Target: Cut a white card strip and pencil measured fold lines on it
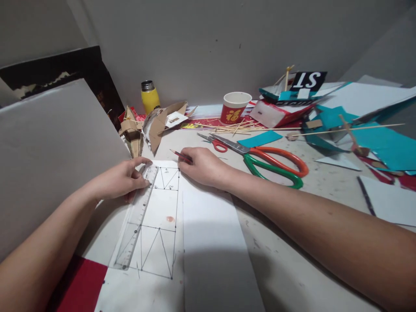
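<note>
A clear plastic ruler (138,219) lies slantwise along the left side of a line drawing of boxes and triangles on white paper (162,208). My left hand (128,177) grips the ruler's far end, index finger and thumb reaching over it; its other fingers are partly hidden below. Past the drawing's far right corner, my right hand (201,164) is closed around a dark red pencil (177,154), whose tip points up and left. This hand rests at the far end of a blank white sheet (214,234) beside the drawing.
Large scissors (256,156) with orange and green handles and small red scissors (218,144) lie beyond my right hand. Behind stand a paper cup (236,106), a yellow bottle (150,99), thin sticks (237,128) and cardboard pieces (165,123). Blue card scraps (383,143) spread right.
</note>
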### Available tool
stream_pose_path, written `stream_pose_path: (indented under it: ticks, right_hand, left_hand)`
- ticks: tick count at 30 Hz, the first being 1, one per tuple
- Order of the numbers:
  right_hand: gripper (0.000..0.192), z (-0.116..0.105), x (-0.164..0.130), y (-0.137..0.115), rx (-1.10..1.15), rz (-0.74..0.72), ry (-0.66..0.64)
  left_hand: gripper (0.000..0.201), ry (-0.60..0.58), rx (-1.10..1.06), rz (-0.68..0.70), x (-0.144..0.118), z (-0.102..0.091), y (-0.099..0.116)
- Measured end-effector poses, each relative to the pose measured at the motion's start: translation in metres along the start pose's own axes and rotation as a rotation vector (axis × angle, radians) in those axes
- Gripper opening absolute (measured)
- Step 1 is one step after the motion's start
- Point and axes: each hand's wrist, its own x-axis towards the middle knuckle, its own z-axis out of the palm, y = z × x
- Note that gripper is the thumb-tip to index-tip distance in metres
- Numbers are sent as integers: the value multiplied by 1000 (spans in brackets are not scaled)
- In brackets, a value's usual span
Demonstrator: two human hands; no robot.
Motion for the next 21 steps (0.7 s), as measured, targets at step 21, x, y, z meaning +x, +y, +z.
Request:
stream_pose_path:
  ticks: [21]
  right_hand:
    - [8,0,-2,0,-10,-21,-10]
  left_hand:
    - [58,10,-40,14,-3,0,3]
